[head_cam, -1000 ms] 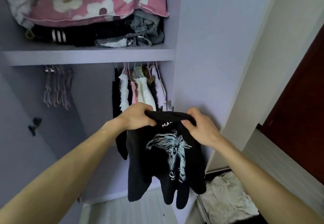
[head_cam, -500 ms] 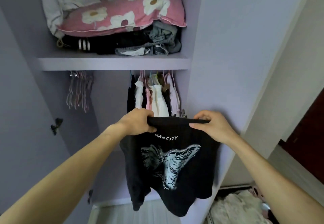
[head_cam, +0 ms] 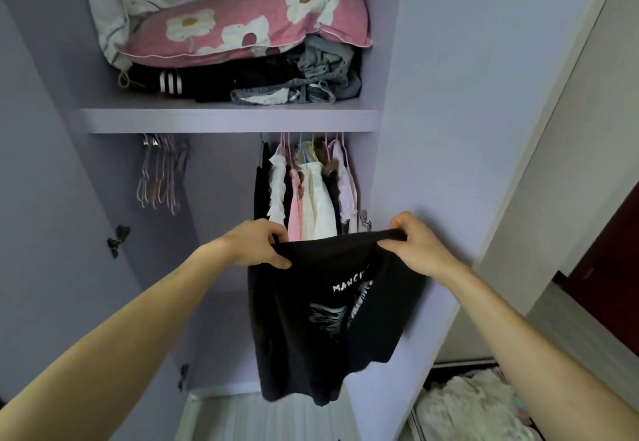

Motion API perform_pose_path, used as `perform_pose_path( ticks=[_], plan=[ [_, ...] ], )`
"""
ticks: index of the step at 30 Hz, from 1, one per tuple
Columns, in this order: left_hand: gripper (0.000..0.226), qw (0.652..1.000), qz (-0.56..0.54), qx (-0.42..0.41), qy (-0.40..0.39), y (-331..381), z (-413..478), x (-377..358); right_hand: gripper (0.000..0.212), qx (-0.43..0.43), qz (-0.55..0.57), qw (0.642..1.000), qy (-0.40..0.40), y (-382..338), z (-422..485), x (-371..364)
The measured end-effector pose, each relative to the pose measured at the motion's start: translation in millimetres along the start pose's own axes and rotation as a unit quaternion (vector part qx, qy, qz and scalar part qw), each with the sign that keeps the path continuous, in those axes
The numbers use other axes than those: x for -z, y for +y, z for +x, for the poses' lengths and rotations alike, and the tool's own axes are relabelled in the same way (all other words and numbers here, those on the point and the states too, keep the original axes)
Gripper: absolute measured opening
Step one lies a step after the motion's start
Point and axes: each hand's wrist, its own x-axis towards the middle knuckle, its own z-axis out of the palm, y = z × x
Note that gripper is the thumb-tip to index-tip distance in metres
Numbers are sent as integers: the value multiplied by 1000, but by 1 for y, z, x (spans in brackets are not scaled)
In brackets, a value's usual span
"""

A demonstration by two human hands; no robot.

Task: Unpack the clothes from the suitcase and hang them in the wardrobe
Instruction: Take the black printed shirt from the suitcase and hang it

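One wide-angle head-worn view, straight ahead into the nearby wardrobe (head_cam: 432, 136), its shelf (head_cam: 228, 121) high in frame.

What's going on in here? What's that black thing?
A person is holding up a black T-shirt by its top edge, left hand and right hand each pinching a side, in front of the open wardrobe. It is not on a hanger yet. Other hung clothes are on the rail, with empty hangers to their left. More pale clothes lie low on the right.
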Motion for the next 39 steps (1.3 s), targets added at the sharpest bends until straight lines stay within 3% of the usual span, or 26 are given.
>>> perform_pose_path(
  ticks=[2,7,9,12,15,18,20,22,25,29,32,35,37,39],
  plan=[
    [25,991,74,11,112,-2,2,-7,23,-43,50,994,-85,3,-1,0],
    [15,969,163,24,185,6,0,-21,35,-148,136,930,-307,6,-9,9],
    [18,978,137,32,151,6,2,-22,41,-126,58,956,-258,10,-9,7],
    [18,996,-91,21,14,9,3,-19,19,-30,-34,994,-98,15,-11,-2],
    [17,949,-302,37,-83,18,-11,-17,29,87,-78,993,26,25,-14,-12],
    [42,923,-359,53,-130,15,-12,-18,46,155,-77,981,89,33,-17,-22],
    [55,924,-358,71,-117,12,-10,-20,49,172,-77,975,117,34,-19,-25],
    [51,942,-317,76,-82,10,-5,-21,49,184,-96,970,127,34,-20,-27],
    [20,963,-250,77,-59,14,-7,-25,48,195,-122,964,133,35,-22,-30],
    [15,987,-131,89,34,14,-5,-33,51,192,-118,967,121,36,-26,-36],
    [23,944,-276,129,126,18,-5,-36,43,150,-123,978,82,34,-29,-37],
    [23,886,-423,110,153,32,-4,-34,35,42,-46,997,-45,23,-33,-35],
    [21,888,-424,80,157,43,-4,-33,49,-14,-8,994,-107,18,-33,-38],
    [19,911,-372,49,172,51,-2,-33,56,-2,-15,996,-91,12,-30,-48]
  ],
)
